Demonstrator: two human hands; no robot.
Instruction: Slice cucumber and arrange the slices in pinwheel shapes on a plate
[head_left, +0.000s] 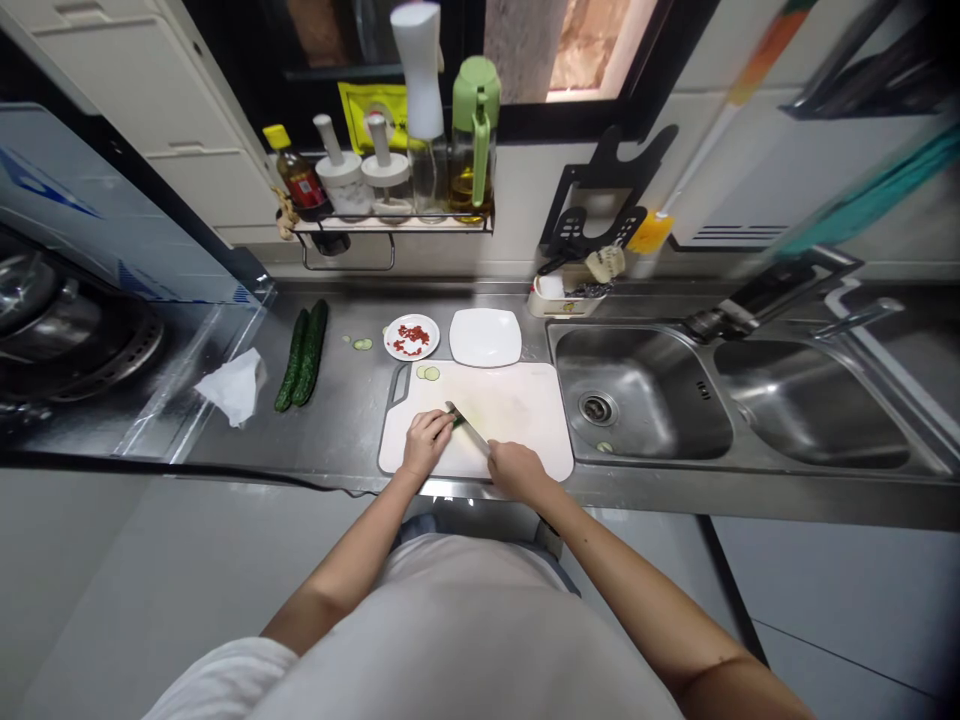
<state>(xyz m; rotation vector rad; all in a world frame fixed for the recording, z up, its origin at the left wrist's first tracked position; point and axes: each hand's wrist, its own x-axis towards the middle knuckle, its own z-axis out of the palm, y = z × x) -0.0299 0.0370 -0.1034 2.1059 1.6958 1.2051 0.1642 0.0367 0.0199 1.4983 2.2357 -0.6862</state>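
Observation:
My right hand [514, 469] is closed around the handle of a kitchen knife [472, 432], its blade pointing up and left over a white cutting board [525, 410]. Under the fingers of my left hand [426, 442] lies a piece of cucumber [456, 416], mostly hidden by the hand and the blade. The blade is right beside the cucumber; whether it is cutting into it I cannot tell. Two pale cucumber slices [428, 373] lie near the board's upper left corner.
Behind the board stand a small plate [391, 338] of chopped red pieces and a white square plate [485, 337]. Two whole cucumbers [302, 355] and a crumpled white cloth or tissue [234, 386] lie to the left. A double sink [637, 400] adjoins on the right. A condiment rack [397, 228] hangs above.

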